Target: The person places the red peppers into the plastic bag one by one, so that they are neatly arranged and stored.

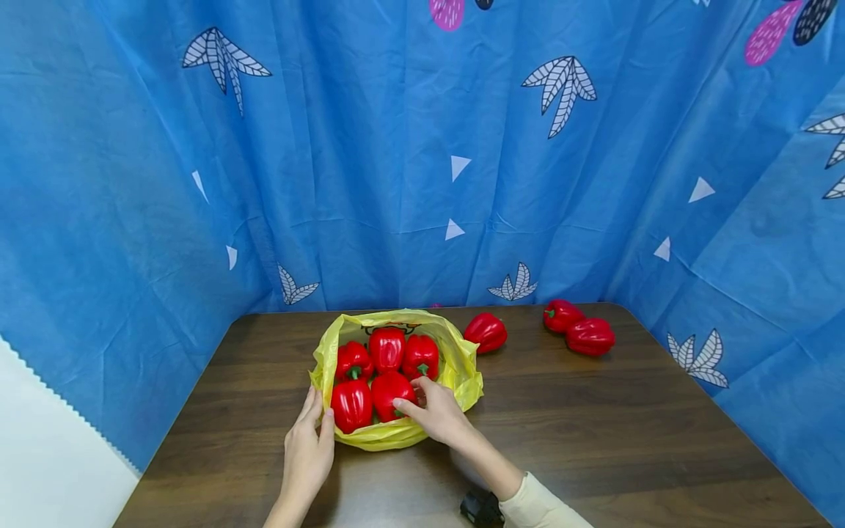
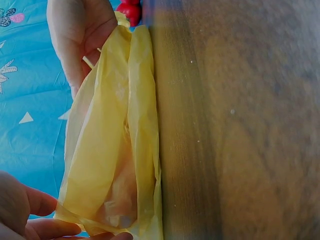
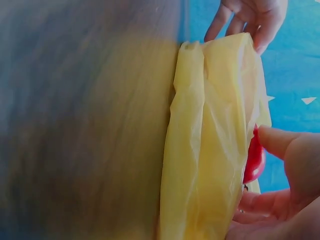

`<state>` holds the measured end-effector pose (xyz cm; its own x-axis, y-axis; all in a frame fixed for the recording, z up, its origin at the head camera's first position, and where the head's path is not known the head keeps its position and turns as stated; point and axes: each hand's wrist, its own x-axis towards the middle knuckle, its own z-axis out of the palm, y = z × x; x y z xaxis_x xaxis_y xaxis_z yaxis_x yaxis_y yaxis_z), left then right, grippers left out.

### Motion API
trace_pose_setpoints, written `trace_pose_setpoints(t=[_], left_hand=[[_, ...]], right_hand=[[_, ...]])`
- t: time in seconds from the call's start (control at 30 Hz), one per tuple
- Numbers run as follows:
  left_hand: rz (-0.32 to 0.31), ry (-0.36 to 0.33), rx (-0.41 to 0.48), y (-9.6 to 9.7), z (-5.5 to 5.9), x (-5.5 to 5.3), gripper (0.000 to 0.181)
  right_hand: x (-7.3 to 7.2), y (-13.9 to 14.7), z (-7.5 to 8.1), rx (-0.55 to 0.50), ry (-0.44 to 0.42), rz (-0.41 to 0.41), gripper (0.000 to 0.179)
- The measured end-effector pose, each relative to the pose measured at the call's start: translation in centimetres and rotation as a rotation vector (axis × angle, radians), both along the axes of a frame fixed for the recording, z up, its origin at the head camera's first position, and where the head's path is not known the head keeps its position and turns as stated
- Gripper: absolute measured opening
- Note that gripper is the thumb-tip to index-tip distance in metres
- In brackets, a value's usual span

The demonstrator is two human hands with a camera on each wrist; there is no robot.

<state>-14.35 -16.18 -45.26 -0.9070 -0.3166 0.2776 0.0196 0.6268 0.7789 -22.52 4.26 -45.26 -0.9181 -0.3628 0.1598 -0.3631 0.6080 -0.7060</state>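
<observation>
A yellow plastic bag [image 1: 389, 438] stands with its mouth wide and its rim folded down, several red bell peppers inside. My right hand [image 1: 441, 412] reaches over the bag's front right rim. Its thumb and fingers grip the front right bell pepper [image 1: 391, 392]; in the right wrist view the thumb lies against the red skin [image 3: 254, 160]. My left hand [image 1: 309, 445] is at the front left of the bag, holding its edge between thumb and fingers. In the left wrist view, the thumb [image 2: 41, 202] overlaps the bag's corner.
One red bell pepper [image 1: 485, 333] lies just right of the bag. Two more, a farther pepper [image 1: 562, 315] and a nearer one [image 1: 590, 337], lie together at the table's back right. A blue patterned curtain [image 1: 403, 161] hangs round the wooden table [image 1: 594, 440].
</observation>
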Motion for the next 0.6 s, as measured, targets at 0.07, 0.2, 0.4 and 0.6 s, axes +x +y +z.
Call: trace_pose_setpoints(t=[0.07, 0.2, 0.4, 0.6], left_hand=[[-0.001, -0.004, -0.001, 0.0, 0.0, 0.0, 0.046], [-0.003, -0.006, -0.003, 0.1, 0.1, -0.1, 0.046], [-0.005, -0.015, -0.007, 0.0, 0.1, -0.2, 0.047], [-0.003, -0.02, -0.006, -0.1, 0.0, -0.1, 0.046]], right_hand=[[0.0, 0.2, 0.4, 0.01, -0.003, 0.006, 0.057], [0.0, 0.8, 1.8, -0.002, 0.02, -0.004, 0.061], [-1.0, 3.2, 4.9, -0.151, 0.064, -0.079, 0.055], [-3.0, 6.8, 6.8, -0.28, 0.127, -0.272, 0.047]])
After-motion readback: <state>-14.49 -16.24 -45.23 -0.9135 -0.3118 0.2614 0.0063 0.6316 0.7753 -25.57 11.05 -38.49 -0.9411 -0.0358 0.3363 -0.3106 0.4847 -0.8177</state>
